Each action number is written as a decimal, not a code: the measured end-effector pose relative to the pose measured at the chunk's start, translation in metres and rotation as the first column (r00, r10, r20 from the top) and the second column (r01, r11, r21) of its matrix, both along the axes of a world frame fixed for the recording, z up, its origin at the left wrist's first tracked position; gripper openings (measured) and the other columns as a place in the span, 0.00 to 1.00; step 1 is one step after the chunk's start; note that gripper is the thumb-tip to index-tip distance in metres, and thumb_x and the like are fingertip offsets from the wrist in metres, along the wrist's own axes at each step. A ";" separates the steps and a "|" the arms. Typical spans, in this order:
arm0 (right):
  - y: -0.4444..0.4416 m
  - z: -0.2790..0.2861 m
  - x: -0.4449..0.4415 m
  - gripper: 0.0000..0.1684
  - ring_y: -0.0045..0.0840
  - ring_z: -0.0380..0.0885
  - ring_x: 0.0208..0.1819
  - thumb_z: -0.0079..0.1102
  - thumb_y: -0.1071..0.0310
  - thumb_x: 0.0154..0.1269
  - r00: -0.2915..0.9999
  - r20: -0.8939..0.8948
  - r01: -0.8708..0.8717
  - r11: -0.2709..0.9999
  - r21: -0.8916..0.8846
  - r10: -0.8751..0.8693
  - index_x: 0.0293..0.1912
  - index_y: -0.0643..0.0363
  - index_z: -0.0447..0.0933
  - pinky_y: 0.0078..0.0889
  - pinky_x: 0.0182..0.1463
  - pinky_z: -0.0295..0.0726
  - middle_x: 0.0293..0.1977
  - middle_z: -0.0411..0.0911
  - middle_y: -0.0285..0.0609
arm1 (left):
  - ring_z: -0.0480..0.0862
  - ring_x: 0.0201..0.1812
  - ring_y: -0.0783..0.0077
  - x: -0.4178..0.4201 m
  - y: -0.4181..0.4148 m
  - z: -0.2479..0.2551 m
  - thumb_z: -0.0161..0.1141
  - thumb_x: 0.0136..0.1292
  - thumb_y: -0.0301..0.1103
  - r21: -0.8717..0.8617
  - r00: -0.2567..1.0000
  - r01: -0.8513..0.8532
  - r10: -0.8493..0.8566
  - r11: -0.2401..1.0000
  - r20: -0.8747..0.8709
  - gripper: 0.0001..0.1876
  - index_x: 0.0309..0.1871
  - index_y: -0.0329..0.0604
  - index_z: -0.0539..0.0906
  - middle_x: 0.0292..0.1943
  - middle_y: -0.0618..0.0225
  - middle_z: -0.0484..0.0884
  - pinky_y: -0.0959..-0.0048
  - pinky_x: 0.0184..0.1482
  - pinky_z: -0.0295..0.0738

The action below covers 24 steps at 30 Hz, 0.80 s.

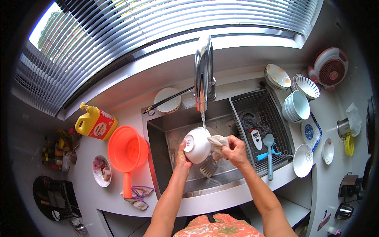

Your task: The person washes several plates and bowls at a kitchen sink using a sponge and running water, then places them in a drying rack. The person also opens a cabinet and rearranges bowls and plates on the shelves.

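Observation:
Water runs from the chrome faucet (202, 86) onto a white bowl (199, 145), tilted with its foot ring facing left. My left hand (183, 154) grips the bowl by its lower left side above the steel sink (189, 189). Pinched in my right hand (235, 151) is a pale, crumpled cloth (218, 141), close against the bowl's right side. Below the bowl, a slotted turner (208, 169) lies in the sink, partly hidden. The sink's right part carries a wire drying basket (281, 130) with a grey mesh scrubber (256, 123), a white-and-red handheld device (256, 139) and a blue peeler (266, 155).
Left stand an orange dipper (125, 148), a yellow detergent jug (97, 123) and a plate with meat (102, 171). Behind the sink, black chopsticks (168, 100) cross a bowl (167, 108). Stacked bowls (296, 106) line the right counter; a blue spoon (269, 157) overhangs the basket's front.

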State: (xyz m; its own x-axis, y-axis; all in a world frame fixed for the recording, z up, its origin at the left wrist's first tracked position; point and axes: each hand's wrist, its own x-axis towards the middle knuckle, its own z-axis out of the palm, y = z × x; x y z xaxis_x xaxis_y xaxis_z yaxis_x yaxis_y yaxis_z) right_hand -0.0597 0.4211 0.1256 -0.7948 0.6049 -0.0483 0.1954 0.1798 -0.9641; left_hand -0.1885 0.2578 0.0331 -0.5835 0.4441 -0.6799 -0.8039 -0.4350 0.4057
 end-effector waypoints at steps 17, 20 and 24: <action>0.007 -0.052 -0.069 0.18 0.33 0.79 0.38 0.53 0.66 0.58 0.977 0.098 0.183 0.981 0.058 -0.188 0.44 0.70 0.74 0.30 0.43 0.75 0.35 0.79 0.54 | 0.79 0.47 0.61 0.017 0.016 0.027 0.66 0.50 0.40 0.017 0.996 0.022 -0.023 1.000 0.084 0.24 0.49 0.42 0.76 0.46 0.62 0.80 0.57 0.52 0.74; -0.013 -0.031 -0.055 0.22 0.27 0.77 0.43 0.51 0.69 0.58 0.999 0.014 0.052 0.997 -0.052 -0.051 0.52 0.71 0.70 0.27 0.47 0.74 0.41 0.79 0.50 | 0.79 0.47 0.61 0.010 0.004 0.020 0.65 0.49 0.41 0.026 0.997 0.023 -0.025 0.999 0.075 0.24 0.50 0.43 0.76 0.47 0.62 0.80 0.56 0.52 0.74; -0.027 -0.019 -0.029 0.29 0.21 0.73 0.47 0.53 0.74 0.55 0.988 -0.148 -0.033 0.874 -0.484 -0.045 0.58 0.70 0.64 0.22 0.52 0.71 0.48 0.74 0.42 | 0.80 0.47 0.61 0.012 0.005 0.027 0.64 0.49 0.43 0.052 0.996 0.020 -0.024 0.998 0.084 0.26 0.51 0.44 0.76 0.46 0.63 0.80 0.57 0.53 0.74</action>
